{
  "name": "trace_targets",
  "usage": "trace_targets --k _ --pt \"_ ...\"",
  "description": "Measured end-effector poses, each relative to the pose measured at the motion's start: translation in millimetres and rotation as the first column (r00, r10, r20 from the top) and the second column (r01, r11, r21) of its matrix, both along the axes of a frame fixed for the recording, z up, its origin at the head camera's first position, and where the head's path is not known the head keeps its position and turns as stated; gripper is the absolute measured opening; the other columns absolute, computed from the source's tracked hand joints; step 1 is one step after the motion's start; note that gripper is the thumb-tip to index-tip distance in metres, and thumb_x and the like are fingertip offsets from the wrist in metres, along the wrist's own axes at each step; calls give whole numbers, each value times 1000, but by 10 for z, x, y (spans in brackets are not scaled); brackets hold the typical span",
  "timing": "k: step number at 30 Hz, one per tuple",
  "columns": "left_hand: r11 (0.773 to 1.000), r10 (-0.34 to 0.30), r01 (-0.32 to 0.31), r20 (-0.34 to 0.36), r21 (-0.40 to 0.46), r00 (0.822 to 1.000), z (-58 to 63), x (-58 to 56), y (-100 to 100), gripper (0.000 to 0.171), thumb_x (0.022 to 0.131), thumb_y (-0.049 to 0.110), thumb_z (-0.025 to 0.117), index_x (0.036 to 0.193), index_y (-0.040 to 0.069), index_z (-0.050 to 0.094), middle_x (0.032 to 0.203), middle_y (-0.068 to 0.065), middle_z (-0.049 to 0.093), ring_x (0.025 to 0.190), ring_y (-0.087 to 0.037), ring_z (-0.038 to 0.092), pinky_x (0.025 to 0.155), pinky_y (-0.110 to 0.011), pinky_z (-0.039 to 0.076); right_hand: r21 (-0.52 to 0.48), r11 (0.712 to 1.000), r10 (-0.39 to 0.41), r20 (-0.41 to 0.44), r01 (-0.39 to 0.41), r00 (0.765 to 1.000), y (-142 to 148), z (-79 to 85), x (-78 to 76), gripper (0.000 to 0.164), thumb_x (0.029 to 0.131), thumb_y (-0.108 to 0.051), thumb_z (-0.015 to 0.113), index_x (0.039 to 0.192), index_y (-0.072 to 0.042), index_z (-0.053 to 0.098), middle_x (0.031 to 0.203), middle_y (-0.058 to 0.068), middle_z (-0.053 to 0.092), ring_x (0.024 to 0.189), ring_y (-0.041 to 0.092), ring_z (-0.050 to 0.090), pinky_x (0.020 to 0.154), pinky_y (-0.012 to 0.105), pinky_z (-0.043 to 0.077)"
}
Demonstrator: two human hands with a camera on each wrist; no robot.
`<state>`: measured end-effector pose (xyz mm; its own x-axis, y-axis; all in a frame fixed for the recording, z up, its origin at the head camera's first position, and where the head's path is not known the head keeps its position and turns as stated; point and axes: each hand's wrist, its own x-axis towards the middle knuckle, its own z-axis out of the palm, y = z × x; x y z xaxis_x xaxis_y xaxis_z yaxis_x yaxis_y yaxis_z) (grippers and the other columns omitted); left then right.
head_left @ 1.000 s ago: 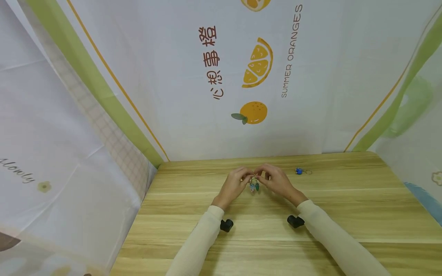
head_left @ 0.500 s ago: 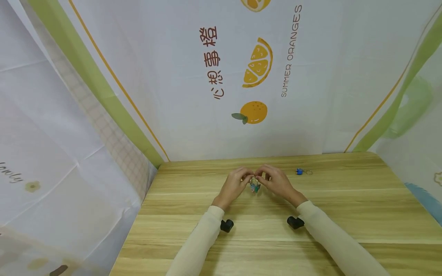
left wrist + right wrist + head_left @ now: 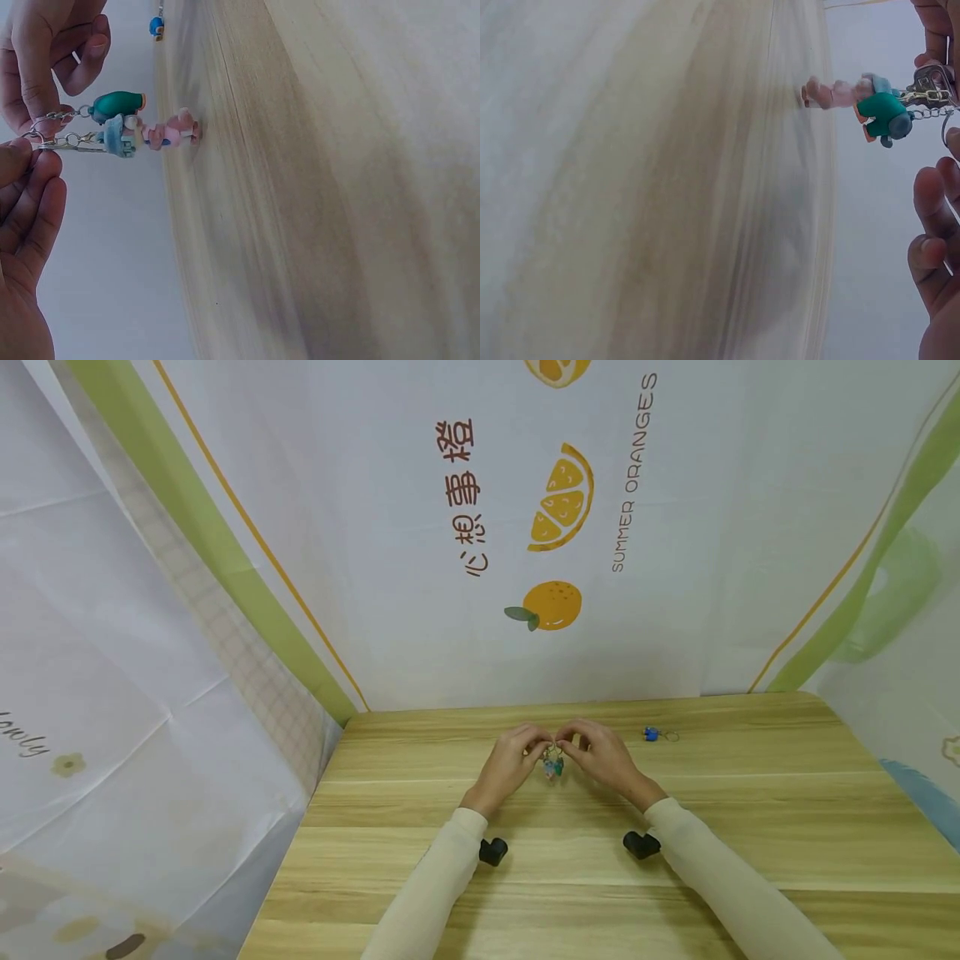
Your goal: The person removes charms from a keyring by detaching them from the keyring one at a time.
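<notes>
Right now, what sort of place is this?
Probably a cloth-screened tabletop booth: wood-grain table, orange-print cloth behind it, more printed cloth at the sides.

Soft pink was worn by the small, slim pink figurine keychain (image 3: 180, 133), with dusty pale blue added on its bulky top. The small, rounded green figurine keychain (image 3: 885, 109) was coloured teal on the body, grey at the head and orange at the feet. Bright blue was shown by the small, stubby blue keychain (image 3: 651, 734). The yellowish-tan wooden tabletop (image 3: 555, 902) was streaked with browner grain. The white cloth backdrop (image 3: 360, 527) was printed with orange fruit, green leaves and brown lettering, and was edged by green bands and thin orange lines. The long fabric sleeves (image 3: 435, 885) were coloured plain cream.
</notes>
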<state>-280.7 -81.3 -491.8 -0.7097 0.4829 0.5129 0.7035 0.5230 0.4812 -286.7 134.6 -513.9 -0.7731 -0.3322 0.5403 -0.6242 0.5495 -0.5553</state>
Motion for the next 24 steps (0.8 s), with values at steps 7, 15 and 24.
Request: trace_targets --k 7,15,24 --pt "1000 0 0 -16 2 1000 -15 -12 3 9 103 6 70 110 7 77 107 -6 77 88 -15 71 79 -22 60 0 1000 -15 23 15 1000 5 3 -1 5 99 -14 77 103 -16 76 96 0 72 67 3 57 60 24 50" --pt "1000 8 -8 -11 -6 1000 -13 -13 5 9 103 8 70 109 7 77 106 -6 77 87 -15 71 78 -21 60 -4 1000 -13 39 13 999 16 1 -8 5 100 -14 77 105 -16 76 95 0 72 66 3 56 59 23 49" --pt "1000 0 0 -11 9 1000 3 2 1 9 103 6 70 109 6 77 106 -7 77 87 -16 72 79 -22 61 -19 1000 21 41 -20 999 26 22 -11 11 99 -12 77 109 -15 76 100 1 72 67 5 57 59 23 49"
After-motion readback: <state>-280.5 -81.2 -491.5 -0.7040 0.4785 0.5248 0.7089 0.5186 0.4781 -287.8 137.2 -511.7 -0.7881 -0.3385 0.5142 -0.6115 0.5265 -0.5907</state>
